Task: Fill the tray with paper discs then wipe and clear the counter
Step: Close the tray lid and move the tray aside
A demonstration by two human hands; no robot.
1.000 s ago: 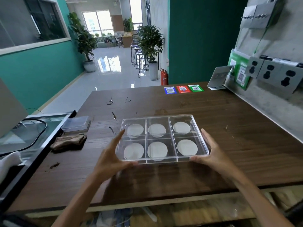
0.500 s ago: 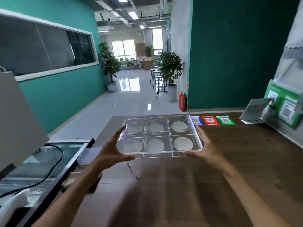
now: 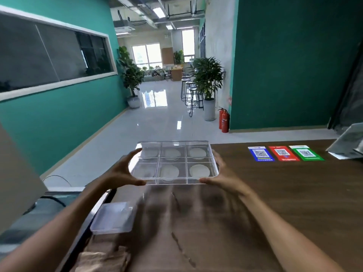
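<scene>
I hold a clear plastic tray (image 3: 173, 143) with several compartments above the far left part of the brown wooden counter (image 3: 275, 193). A white paper disc (image 3: 199, 170) lies in each compartment. My left hand (image 3: 121, 173) grips the tray's left edge, thumb under the near corner and fingers curled over the far side. Along the right edge my right hand (image 3: 222, 177) grips it with the thumb at the near corner. A brown cloth (image 3: 104, 260) lies crumpled at the counter's near left.
A small clear lidded box (image 3: 114, 216) sits at the counter's left edge, beside a glass-topped unit (image 3: 49, 203) with a black cable. Blue, red and green QR cards (image 3: 282, 153) lie at the far right. Dark smears (image 3: 176, 242) mark the wood.
Both hands lifted the tray off the counter and carried it up and away toward the counter's far edge. My head has tilted up, showing more of the hallway.
</scene>
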